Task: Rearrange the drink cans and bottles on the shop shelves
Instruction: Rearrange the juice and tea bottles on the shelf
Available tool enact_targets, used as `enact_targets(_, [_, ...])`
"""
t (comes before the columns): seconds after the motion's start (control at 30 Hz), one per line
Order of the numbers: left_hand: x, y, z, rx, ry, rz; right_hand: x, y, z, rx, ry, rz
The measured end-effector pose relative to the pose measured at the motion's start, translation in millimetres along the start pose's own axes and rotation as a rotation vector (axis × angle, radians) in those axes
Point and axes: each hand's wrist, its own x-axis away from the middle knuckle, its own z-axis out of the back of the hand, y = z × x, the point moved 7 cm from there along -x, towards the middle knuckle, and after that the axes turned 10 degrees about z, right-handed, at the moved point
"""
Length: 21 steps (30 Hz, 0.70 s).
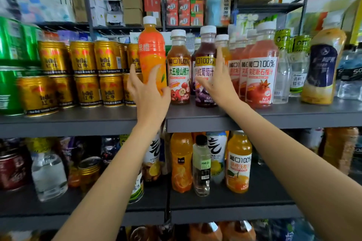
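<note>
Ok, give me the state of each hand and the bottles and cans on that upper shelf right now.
Left hand: grips the orange juice bottle.
Orange juice bottle: capped, upright, lifted off the shelf.
Right hand: fingers straight, against the grape juice bottle.
Grape juice bottle: capped, standing.
Hawthorn juice bottle: capped, standing.
Pomegranate juice bottle: capped, standing.
Red Bull cans: sealed, stacked in two layers.

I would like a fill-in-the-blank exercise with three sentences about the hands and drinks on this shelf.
1. The left hand holds an ____ bottle with a white cap.
2. The right hand touches the dark ____ juice bottle.
3. The gold cans are stacked ____ layers high.

Missing words: orange; grape; two
</note>
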Motion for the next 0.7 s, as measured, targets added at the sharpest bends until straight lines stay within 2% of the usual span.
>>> enact_targets(0.13, [-8,-7,-9,0.088,-0.133,0.053,2,4,1,0.251,-0.039,-0.034])
enact_targets(0.23, [-10,-10,-11,0.11,-0.125,0.054,-2,0,-2,0.363,-0.031,-0.023])
enact_targets(0.33, [-10,-10,-10,0.128,-0.102,0.04,-10,4,-12,0.468,-0.098,-0.027])
enact_targets(0.4, [-11,-12,-9,0.157,-0.092,0.047,-12,15,-23,0.468,-0.204,-0.061])
enact_targets(0.57, [-13,-15,-5,0.278,-0.094,0.08,-3,50,-58,0.45,-0.595,-0.135])
enact_targets(0.63, [-14,-18,-9,0.264,-0.127,0.129,0,53,-62,0.438,-0.681,-0.151])
enact_targets(0.7, [-17,-24,-15,0.218,-0.165,0.198,1,51,-61,0.417,-0.695,-0.151])
